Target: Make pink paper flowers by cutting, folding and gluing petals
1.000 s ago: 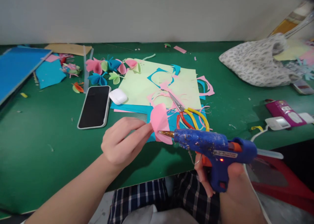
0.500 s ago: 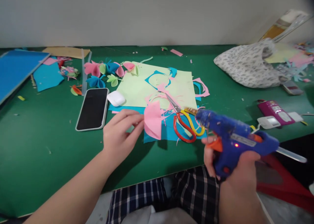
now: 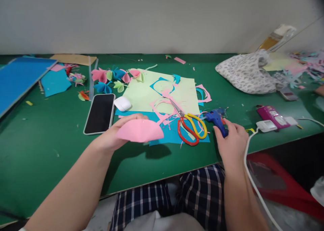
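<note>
My left hand (image 3: 110,137) is closed on a folded pink felt piece (image 3: 140,130), held above the table with its rounded edge up. The fingertips are partly hidden behind the felt. At the right, my right hand (image 3: 233,139) grips the handle of a blue hot glue gun (image 3: 215,117), which now lies low at the table surface with its far end pointing away. Between the hands rest scissors (image 3: 190,129) with one red and one yellow handle. They lie across pink felt scraps (image 3: 162,113) and a blue felt sheet (image 3: 162,139).
A phone (image 3: 100,113) and white earbud case (image 3: 123,103) lie left of the pale green sheet (image 3: 141,89). Felt flowers (image 3: 101,75) stand behind them. Rightward are a patterned cloth bag (image 3: 240,72), a magenta device (image 3: 272,116) and a white cable (image 3: 249,163).
The glue gun has gone from raised near me down to the table, with my right hand on it. My left hand has turned the pink felt so its fold lies sideways.
</note>
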